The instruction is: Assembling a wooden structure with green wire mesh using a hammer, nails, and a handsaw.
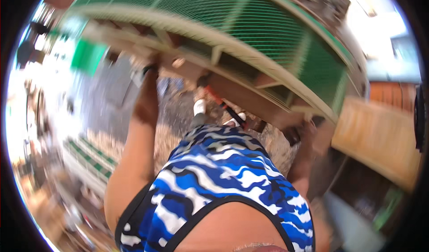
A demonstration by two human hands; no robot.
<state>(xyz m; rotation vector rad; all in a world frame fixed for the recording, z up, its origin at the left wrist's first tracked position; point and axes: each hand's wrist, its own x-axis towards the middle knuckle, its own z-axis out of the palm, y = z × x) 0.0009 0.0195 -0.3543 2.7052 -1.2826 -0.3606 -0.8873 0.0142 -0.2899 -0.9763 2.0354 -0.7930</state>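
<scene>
A long cream-coloured frame [263, 71] with green mesh panels [196, 13] stretches across in front of me, tilted down to the right. My left hand [154, 60] is at its near lower edge on the left, below a dark band on the wrist. At the right end, my right hand [307, 129] grips the same edge, with a dark object [292, 136] beside it. Motion blur smears the fingers of both hands. Between my hands, below the frame, a hammer-like tool [219, 100] with an orange and black handle shows above my shoes.
A wooden box or cabinet [375, 138] with a light top stands close on the right. Another pale frame with green strips [89, 156] lies at the left. A bright green container [88, 56] is at the far left. The floor [172, 107] is grey and brown, with scraps on it.
</scene>
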